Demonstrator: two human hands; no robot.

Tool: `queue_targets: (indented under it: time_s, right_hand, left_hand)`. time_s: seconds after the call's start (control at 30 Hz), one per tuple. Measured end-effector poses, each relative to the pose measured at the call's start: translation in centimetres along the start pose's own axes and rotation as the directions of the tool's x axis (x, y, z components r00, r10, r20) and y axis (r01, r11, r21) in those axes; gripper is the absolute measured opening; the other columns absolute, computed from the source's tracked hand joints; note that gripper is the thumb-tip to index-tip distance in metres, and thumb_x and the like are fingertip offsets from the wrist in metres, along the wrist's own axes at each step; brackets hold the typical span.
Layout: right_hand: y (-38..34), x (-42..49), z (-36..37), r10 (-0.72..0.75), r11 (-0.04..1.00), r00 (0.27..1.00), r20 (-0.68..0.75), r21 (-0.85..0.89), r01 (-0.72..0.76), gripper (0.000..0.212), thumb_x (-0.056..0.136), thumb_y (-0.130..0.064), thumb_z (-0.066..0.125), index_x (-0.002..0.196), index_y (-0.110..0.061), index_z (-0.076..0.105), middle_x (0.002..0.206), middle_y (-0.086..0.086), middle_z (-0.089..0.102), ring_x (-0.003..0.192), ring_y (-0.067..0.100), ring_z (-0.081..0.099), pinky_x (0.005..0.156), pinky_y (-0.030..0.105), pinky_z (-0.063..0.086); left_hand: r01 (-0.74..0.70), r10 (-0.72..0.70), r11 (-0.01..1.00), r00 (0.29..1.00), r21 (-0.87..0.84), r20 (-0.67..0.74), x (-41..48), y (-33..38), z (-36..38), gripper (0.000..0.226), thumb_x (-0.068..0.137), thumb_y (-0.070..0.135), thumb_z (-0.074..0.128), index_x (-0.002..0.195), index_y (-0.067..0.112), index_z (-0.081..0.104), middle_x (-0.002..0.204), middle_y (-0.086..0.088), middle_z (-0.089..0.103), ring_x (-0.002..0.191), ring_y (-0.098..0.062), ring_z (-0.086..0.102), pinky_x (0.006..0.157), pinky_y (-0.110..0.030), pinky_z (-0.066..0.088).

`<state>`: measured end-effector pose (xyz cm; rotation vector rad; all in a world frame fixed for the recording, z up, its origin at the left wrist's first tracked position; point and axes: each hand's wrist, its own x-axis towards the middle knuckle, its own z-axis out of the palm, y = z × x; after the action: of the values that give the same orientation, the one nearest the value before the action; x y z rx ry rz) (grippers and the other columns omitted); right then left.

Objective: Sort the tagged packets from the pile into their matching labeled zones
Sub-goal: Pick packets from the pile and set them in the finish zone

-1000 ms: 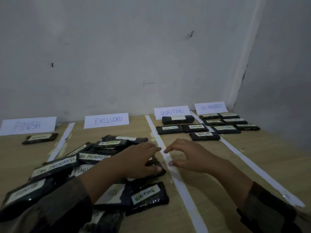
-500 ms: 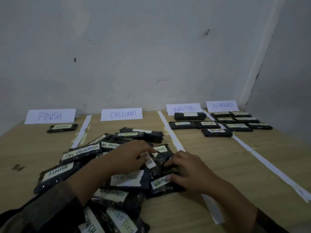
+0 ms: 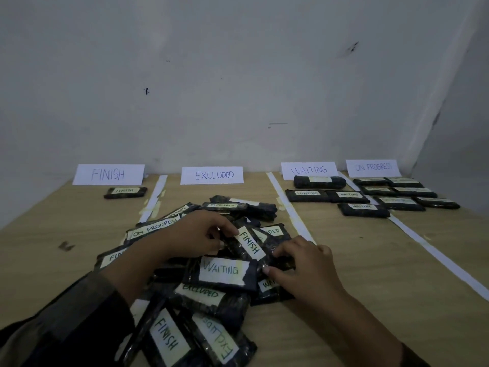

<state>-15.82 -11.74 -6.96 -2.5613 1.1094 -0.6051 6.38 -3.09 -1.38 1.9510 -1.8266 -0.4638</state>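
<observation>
Atop the pile (image 3: 214, 295) near the front edge of the desk (image 3: 370, 260), left grip (image 3: 193, 234) and right grip (image 3: 304, 263) pinch, it seems, one FINISH packet (image 3: 248, 243).

Pile (image 3: 211, 295) sits before EXCLUDED sign (image 3: 211, 175). Left hand (image 3: 195, 235) and right hand (image 3: 304, 263) pinch opposite ends of FINISH packet (image 3: 248, 243), tilted atop pile. Single packet (image 3: 125, 192) under FINISH sign (image 3: 108, 174). Four by WAITING sign (image 3: 309, 170), six by ON PROGRESS sign (image 3: 373, 167).

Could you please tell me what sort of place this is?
Likely a makeshift sorting station: a light wooden tabletop divided by white paper strips, a white handwritten FINISH card against the plain grey wall, and a pile of black tagged packets.
</observation>
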Motion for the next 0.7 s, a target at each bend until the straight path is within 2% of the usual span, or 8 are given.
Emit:
queue_targets:
  time_s: [0.07, 0.13, 0.23, 0.33, 0.43, 0.57, 0.7]
  right_hand:
    - [-0.1, -0.1, -0.1, 0.017, 0.996, 1.000, -0.004, 0.089, -0.017, 0.027, 0.075, -0.058, 0.066, 0.090, -0.038, 0.056, 0.095, -0.021, 0.058, 0.094, -0.001, 0.053, 0.096, 0.032, 0.030]
    - [-0.2, 0.0, -0.1, 0.057, 0.975, 0.998, 0.004, 0.215, -0.056, 0.024, 0.072, -0.051, 0.073, 0.084, -0.037, 0.057, 0.082, -0.020, 0.061, 0.080, -0.001, 0.056, 0.092, 0.036, 0.041]
    - [-0.4, 0.3, 0.0, 0.099, 0.958, 0.994, 0.041, 0.268, -0.106, 0.022, 0.074, -0.043, 0.075, 0.086, -0.038, 0.058, 0.072, -0.016, 0.062, 0.070, 0.000, 0.056, 0.086, 0.037, 0.046]
    - [-0.4, 0.7, 0.0, 0.108, 0.952, 0.991, 0.079, 0.279, -0.126, 0.021, 0.077, -0.039, 0.073, 0.086, -0.040, 0.054, 0.068, -0.012, 0.063, 0.068, 0.000, 0.057, 0.081, 0.032, 0.044]
    - [-0.3, 1.1, -0.2, 0.110, 0.962, 0.988, 0.106, 0.241, -0.132, 0.018, 0.079, -0.040, 0.071, 0.087, -0.040, 0.055, 0.070, -0.009, 0.064, 0.068, 0.000, 0.057, 0.074, 0.026, 0.038]
    - [-0.8, 2.1, -0.6, 0.088, 0.990, 0.994, 0.068, 0.101, -0.094, 0.018, 0.081, -0.045, 0.065, 0.095, -0.042, 0.054, 0.080, -0.014, 0.055, 0.073, 0.001, 0.050, 0.086, 0.032, 0.042]
    - [-2.1, 3.6, -0.9, 0.033, 0.999, 0.999, 0.014, 0.037, -0.034, 0.020, 0.083, -0.045, 0.062, 0.101, -0.040, 0.055, 0.086, -0.015, 0.045, 0.083, 0.006, 0.049, 0.088, 0.032, 0.031]
  left_hand:
    - [0.024, -0.024, 1.000, 0.999, -0.005, -0.035, -0.4, -0.7, -0.3, 0.040, 0.083, 0.001, 0.061, 0.109, 0.031, 0.066, 0.106, 0.016, 0.063, 0.090, -0.008, 0.064, 0.083, -0.029, 0.054]
    - [0.054, -0.056, 0.998, 0.995, -0.027, -0.079, -0.7, -1.4, -0.4, 0.042, 0.082, 0.000, 0.061, 0.108, 0.034, 0.063, 0.105, 0.014, 0.060, 0.087, -0.009, 0.063, 0.082, -0.029, 0.053]
    - [0.102, -0.105, 0.994, 0.990, -0.030, -0.098, -1.2, -2.3, -0.6, 0.038, 0.079, 0.010, 0.071, 0.110, 0.032, 0.062, 0.106, 0.012, 0.061, 0.079, -0.009, 0.062, 0.074, -0.019, 0.049]
    - [0.148, -0.145, 0.989, 0.984, 0.016, -0.101, -1.5, -3.1, -0.9, 0.034, 0.075, 0.022, 0.078, 0.105, 0.033, 0.064, 0.100, 0.014, 0.062, 0.074, 0.001, 0.055, 0.065, -0.009, 0.042]
    - [0.229, -0.217, 0.972, 0.960, 0.055, -0.178, -1.8, -4.1, -0.8, 0.033, 0.075, 0.026, 0.078, 0.101, 0.035, 0.061, 0.096, 0.014, 0.060, 0.080, 0.000, 0.053, 0.074, -0.020, 0.045]
    - [0.324, -0.285, 0.939, 0.921, 0.115, -0.268, -2.0, -5.5, -0.8, 0.042, 0.075, 0.032, 0.076, 0.112, 0.035, 0.056, 0.106, 0.010, 0.055, 0.091, -0.008, 0.052, 0.076, -0.024, 0.039]
    - [0.352, -0.284, 0.916, 0.907, 0.192, -0.310, -1.7, -6.5, -1.2, 0.046, 0.075, 0.038, 0.074, 0.116, 0.036, 0.055, 0.114, 0.005, 0.052, 0.112, -0.015, 0.048, 0.089, -0.030, 0.041]
